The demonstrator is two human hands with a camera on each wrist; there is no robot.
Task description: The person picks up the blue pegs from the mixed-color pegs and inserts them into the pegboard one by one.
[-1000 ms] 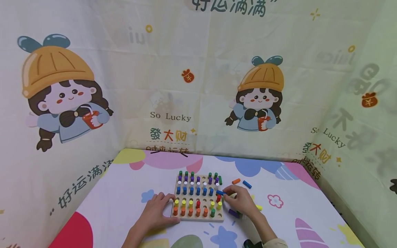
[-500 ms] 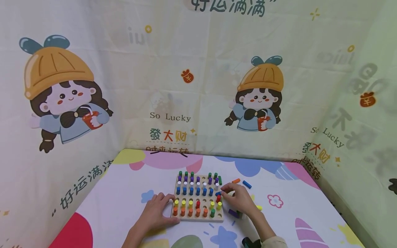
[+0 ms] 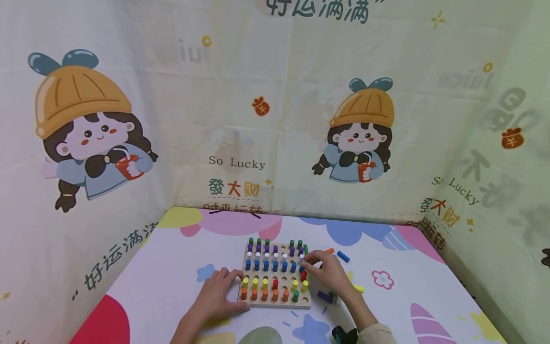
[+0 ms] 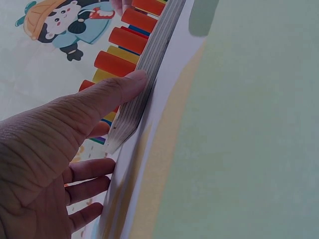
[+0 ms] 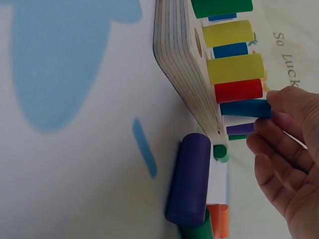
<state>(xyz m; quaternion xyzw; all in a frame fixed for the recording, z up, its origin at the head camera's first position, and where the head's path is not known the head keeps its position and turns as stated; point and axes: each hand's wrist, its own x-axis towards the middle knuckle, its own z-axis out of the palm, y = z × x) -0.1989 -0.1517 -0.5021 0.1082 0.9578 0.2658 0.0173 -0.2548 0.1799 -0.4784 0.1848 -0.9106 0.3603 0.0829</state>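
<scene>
A wooden pegboard point(image 3: 279, 304) stands on the table with rows of coloured pegs upright in its holes. My left hand point(image 3: 217, 292) holds its near left corner. In the left wrist view the thumb presses the board's edge point(image 4: 137, 102); the other fingers spread loosely below. At the board's right end my right hand point(image 3: 330, 273) pinches the top of a blue peg point(image 5: 244, 108) between thumb and fingers. That peg stands at the end of the blue row, beside a red peg point(image 5: 238, 91). Whether it is fully seated cannot be seen.
Loose pegs lie right of the board: a purple peg point(image 3: 325, 297), a blue peg point(image 3: 343, 256), an orange peg point(image 3: 329, 251) and a yellow peg point(image 3: 358, 288). A green peg point(image 3: 306, 249) is at the board's far right edge. A printed cloth wall point(image 3: 283, 143) closes the back.
The blue peg has gone from lying tilted in the right fingers to upright at the board's right end. My right hand has shifted slightly left and up. The left hand stays put.
</scene>
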